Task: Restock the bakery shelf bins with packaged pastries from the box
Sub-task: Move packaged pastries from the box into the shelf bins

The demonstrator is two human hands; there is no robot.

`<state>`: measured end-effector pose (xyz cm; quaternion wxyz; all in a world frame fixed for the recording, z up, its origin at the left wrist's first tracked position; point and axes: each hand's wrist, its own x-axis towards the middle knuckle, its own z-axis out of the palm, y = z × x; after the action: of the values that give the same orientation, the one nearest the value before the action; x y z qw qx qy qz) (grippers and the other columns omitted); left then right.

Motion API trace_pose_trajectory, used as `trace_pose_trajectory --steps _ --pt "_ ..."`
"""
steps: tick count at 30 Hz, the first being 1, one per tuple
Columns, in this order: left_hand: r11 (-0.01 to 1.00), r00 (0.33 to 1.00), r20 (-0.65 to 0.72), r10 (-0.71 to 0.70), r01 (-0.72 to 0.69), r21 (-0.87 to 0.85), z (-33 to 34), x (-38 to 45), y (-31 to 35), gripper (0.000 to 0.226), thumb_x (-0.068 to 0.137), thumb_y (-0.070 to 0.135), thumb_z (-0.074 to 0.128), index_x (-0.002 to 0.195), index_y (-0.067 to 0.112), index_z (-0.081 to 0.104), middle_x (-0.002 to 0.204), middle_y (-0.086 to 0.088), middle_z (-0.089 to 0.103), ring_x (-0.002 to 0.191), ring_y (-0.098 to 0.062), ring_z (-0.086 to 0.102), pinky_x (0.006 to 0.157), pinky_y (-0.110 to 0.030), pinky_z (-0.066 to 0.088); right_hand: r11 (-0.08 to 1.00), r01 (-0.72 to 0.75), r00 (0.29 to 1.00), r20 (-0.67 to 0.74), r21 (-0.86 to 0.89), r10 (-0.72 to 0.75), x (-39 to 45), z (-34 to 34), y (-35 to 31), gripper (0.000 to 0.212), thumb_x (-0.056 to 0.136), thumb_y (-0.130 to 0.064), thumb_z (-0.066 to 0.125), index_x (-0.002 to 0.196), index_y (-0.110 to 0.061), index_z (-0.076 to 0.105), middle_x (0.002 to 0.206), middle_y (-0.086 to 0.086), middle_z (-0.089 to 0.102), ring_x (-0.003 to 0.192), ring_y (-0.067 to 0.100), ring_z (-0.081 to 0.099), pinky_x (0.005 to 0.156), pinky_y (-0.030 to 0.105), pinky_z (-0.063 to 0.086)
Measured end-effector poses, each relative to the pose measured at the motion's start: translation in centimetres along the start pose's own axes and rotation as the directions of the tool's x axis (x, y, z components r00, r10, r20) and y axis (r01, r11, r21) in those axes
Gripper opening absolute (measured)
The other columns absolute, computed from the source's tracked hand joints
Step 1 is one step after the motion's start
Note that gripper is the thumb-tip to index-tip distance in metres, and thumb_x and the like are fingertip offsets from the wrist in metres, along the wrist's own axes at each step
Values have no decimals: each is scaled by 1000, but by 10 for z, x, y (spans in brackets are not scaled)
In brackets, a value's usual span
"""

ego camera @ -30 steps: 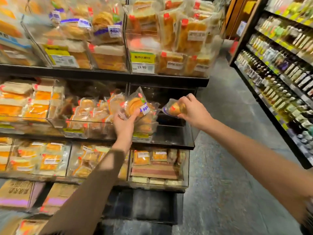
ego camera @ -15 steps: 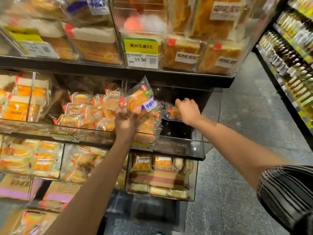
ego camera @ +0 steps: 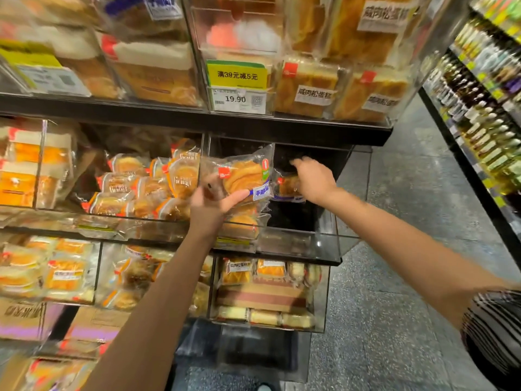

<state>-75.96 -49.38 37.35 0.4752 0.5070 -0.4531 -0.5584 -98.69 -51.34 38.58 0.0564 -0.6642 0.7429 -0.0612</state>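
Two packaged pastries are held up at the middle shelf. The larger pastry pack (ego camera: 242, 176) is a clear bag with a golden, layered swirl of bread inside, a red square mark near its left edge and a blue-and-white label at its lower right corner. It is gripped from below by the left hand (ego camera: 210, 206), whose grip is closed on the bag's lower edge, thumb laid across the front. It is held above the front wall of the clear middle bin (ego camera: 298, 244), at that bin's left side, over a few similar packs (ego camera: 242, 225) stacked there.

The smaller pastry pack (ego camera: 287, 187) is seen just to the right, a clear bag with a brown pastry and a purple strip along the bottom. The right hand (ego camera: 314, 177) is placed against its right end; motion blur hides the fingers, so it cannot be told whether the grip is closed on it.

The rest of that bin is seen as dark. The neighbouring bin (ego camera: 118, 221) to the left is filled with round pastries in orange-trimmed bags. The top bins hold sliced cakes behind a price tag (ego camera: 239, 98) marked 19.90, and the lower bin (ego camera: 270, 292) holds small wrapped cakes.
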Motion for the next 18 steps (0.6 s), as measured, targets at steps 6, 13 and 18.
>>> trace_pose_trajectory --steps 6,13,18 --pt "947 958 270 96 -171 271 -6 -8 15 52 57 42 86 100 21 64 94 1 70 93 -27 67 78 -42 53 924 230 966 47 305 -256 -42 -51 -31 86 63 -23 85 139 -20 45 132 4 50 121 18 47 101 31 40" --pt "972 894 448 3 -108 209 -3 -8 20 59 51 35 90 103 33 62 105 6 71 104 -13 66 98 -39 49 899 113 958 194 424 -212 -60 -72 -34 64 62 -43 86 118 -17 67 101 -8 67 94 6 59 83 21 45" --pt "967 859 511 -17 -116 227 1 -11 15 60 84 38 66 137 31 38 129 14 53 118 2 51 100 -22 40 970 -17 995 104 243 -8 -60 -68 -13 57 60 -40 88 109 -18 71 87 -2 67 91 18 65 80 28 50"
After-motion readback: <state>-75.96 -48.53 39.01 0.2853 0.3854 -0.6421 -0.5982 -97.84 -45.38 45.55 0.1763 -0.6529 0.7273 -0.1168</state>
